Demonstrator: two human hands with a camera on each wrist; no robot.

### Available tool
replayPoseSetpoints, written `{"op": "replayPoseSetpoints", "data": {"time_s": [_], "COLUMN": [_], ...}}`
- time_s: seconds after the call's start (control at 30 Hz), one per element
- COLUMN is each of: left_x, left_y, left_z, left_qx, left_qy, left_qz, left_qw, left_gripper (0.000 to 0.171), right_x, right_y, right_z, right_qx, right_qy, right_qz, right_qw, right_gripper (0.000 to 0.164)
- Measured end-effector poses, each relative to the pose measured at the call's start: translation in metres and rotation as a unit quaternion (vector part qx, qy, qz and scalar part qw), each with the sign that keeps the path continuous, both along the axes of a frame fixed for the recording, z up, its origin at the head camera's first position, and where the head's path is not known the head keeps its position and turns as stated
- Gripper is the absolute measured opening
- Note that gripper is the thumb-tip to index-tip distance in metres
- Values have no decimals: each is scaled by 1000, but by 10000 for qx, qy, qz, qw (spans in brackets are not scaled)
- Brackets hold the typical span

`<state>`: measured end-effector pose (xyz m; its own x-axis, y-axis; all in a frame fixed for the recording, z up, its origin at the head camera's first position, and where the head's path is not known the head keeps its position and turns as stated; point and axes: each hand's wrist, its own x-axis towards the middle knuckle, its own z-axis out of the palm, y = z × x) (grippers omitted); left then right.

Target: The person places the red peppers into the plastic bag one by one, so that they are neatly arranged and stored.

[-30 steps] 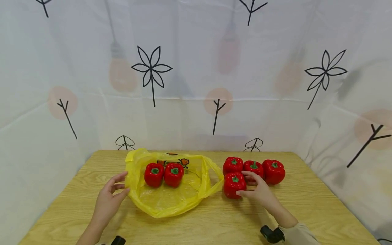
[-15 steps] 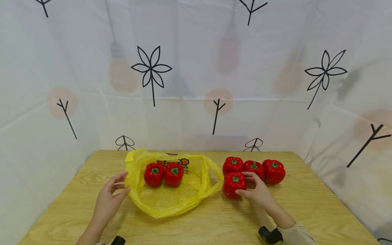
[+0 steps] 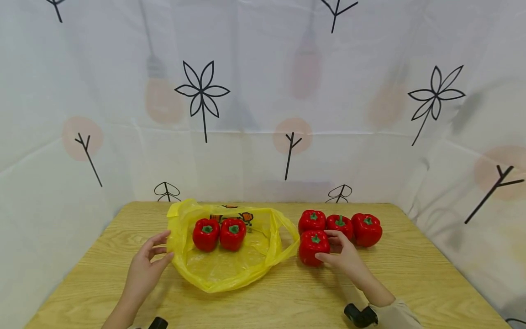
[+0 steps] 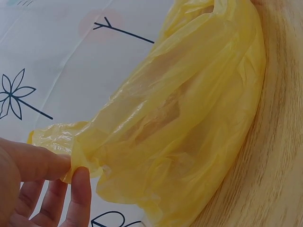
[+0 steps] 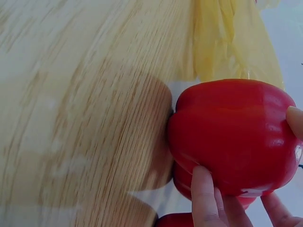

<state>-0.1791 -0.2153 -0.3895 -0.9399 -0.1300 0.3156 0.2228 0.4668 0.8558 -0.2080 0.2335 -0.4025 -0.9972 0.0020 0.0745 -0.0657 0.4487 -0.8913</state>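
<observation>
My left hand [image 3: 144, 267] pinches the left edge of a yellow plastic bag [image 3: 222, 283]; the left wrist view shows the thin film [image 4: 189, 118] between thumb and finger. The bag lies with its mouth spread, and two red bell peppers with green stems, a left one [image 3: 201, 240] and a right one [image 3: 229, 240], sit side by side inside. To the bag's right, my right hand [image 3: 347, 258] grips the front red bell pepper [image 3: 309, 251] from its right side. In the right wrist view, fingers curve round this pepper [image 5: 227, 127], close to the tabletop.
Three more red bell peppers stand behind the gripped one: a left [image 3: 310, 221], a middle [image 3: 337, 222] and a right [image 3: 367, 233]. A bag handle loop [image 3: 293, 246] reaches close to the front pepper. The wooden table [image 3: 263, 313] backs onto a patterned white cloth [image 3: 246, 160].
The right wrist has shifted slightly left while the fingers stay at the same pepper. The left hand, the bag and the peppers hold their places.
</observation>
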Motion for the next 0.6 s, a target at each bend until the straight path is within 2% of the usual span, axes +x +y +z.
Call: {"op": "replayPoseSetpoints", "data": {"time_s": [0.23, 0.6], "left_x": [0, -1], "left_y": [0, 0], "left_z": [0, 0], "left_qx": [2, 26], "left_qy": [-6, -54], "left_qz": [-30, -27], "left_qw": [10000, 10000], "left_gripper": [47, 47], "right_x": [0, 3], "right_y": [0, -1], "right_z": [1, 12], "right_qx": [-10, -51], "right_qy": [15, 8], "right_qz": [-54, -122], "right_qw": [10000, 9999], "right_gripper": [65, 66]}}
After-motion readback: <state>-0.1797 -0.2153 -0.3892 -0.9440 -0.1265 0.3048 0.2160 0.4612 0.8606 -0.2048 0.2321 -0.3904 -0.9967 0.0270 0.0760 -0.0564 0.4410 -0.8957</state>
